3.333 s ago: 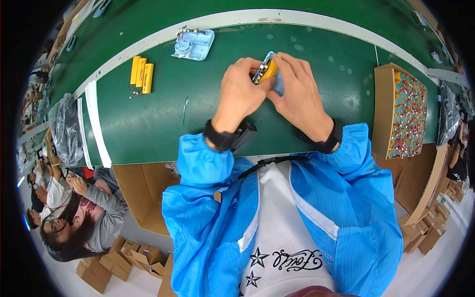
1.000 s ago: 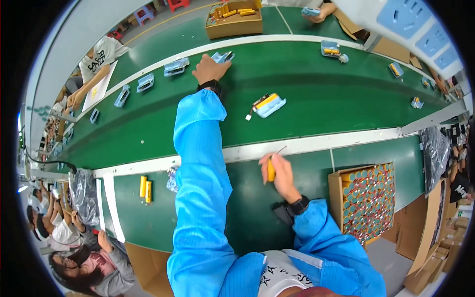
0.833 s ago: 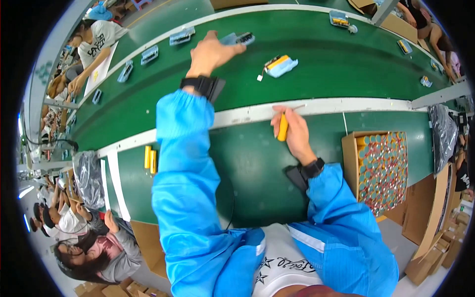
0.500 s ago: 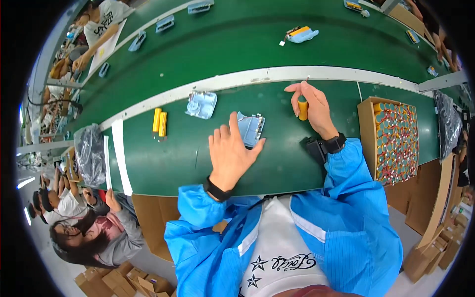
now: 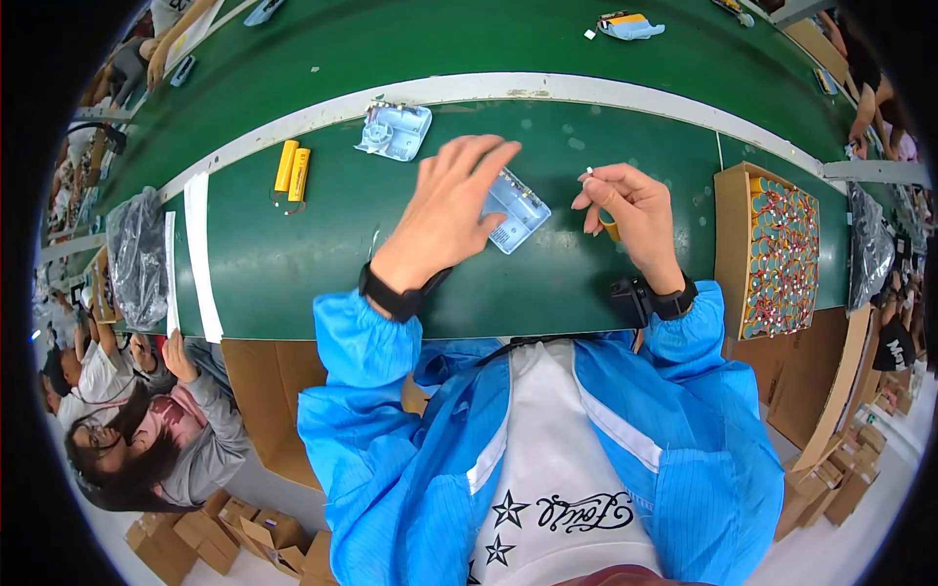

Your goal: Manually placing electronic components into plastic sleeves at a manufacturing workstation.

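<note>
A pale-blue plastic casing half [image 5: 522, 227] with a small circuit strip along its edge lies tilted on the green bench in front of me. My left hand [image 5: 445, 207] is open over its left side, fingers spread, the thumb at the casing's edge. To the right, my right hand [image 5: 637, 210] is closed around a yellow cylindrical battery [image 5: 612, 230], mostly hidden by the fingers. A small white connector [image 5: 588, 173] shows at its thumb and fingertips. Further left sits another pale-blue casing half [image 5: 396, 132] with wiring at its top.
Two yellow batteries [image 5: 291, 173] lie at left, near white strips [image 5: 200, 259] and a dark plastic bag [image 5: 137, 259]. A carton of batteries [image 5: 735, 264] stands at right. Beyond the white rail [image 5: 479, 88], another blue assembly [image 5: 630, 26] lies on green surface. Other people sit around the sides.
The view has shifted, so the bench sits higher. My right hand has turned and drawn nearer me, with the white connector now at its fingertips. The casing by my left hand has turned.
</note>
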`<control>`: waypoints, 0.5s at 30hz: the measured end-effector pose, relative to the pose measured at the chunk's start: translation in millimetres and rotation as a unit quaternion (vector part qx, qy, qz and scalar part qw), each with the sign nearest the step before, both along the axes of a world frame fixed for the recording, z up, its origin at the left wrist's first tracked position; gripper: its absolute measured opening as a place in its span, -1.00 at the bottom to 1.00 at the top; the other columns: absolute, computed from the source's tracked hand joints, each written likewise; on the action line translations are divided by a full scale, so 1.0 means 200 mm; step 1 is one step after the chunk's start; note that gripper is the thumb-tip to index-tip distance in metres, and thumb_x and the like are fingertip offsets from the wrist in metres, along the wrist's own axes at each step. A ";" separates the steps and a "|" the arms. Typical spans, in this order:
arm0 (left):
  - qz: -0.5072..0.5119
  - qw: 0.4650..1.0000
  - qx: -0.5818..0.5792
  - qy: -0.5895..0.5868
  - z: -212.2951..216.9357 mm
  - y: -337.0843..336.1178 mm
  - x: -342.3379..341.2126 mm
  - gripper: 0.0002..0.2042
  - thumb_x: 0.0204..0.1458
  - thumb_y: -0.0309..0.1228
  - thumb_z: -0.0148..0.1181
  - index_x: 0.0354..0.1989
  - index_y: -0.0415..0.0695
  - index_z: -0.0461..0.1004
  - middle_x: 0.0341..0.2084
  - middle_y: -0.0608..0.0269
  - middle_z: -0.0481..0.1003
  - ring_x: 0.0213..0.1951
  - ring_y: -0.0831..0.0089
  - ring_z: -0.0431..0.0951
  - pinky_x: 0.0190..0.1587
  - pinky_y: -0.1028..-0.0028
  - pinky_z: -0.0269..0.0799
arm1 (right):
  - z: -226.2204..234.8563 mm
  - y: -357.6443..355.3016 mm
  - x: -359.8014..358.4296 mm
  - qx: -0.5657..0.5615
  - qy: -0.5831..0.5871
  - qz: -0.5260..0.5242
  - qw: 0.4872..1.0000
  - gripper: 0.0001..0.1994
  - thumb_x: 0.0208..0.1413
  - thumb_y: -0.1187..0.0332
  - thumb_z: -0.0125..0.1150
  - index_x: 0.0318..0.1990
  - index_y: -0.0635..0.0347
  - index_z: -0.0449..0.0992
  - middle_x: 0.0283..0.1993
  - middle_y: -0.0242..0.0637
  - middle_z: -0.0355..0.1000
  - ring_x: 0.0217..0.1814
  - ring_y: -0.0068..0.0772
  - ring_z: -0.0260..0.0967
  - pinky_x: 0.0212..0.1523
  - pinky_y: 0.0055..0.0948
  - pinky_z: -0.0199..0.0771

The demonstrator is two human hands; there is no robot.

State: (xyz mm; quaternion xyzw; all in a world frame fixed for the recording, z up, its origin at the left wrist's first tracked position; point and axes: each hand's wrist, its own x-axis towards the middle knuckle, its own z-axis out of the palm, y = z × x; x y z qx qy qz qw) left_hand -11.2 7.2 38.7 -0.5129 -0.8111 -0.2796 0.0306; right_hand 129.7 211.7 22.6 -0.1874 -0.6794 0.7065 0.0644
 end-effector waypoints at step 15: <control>0.106 0.985 -0.016 -0.135 -0.23 0.16 0.23 -0.61 -0.03 -0.38 0.26 -0.08 -0.36 0.38 -0.24 -0.02 0.39 -0.17 0.03 0.42 -0.14 0.19 0.42 | -0.05 -0.14 -0.02 0.172 0.008 -0.018 0.985 -0.87 0.14 0.40 0.19 -0.26 0.21 0.61 -0.02 -0.18 0.45 -0.11 -0.39 0.36 -0.13 -0.42 0.41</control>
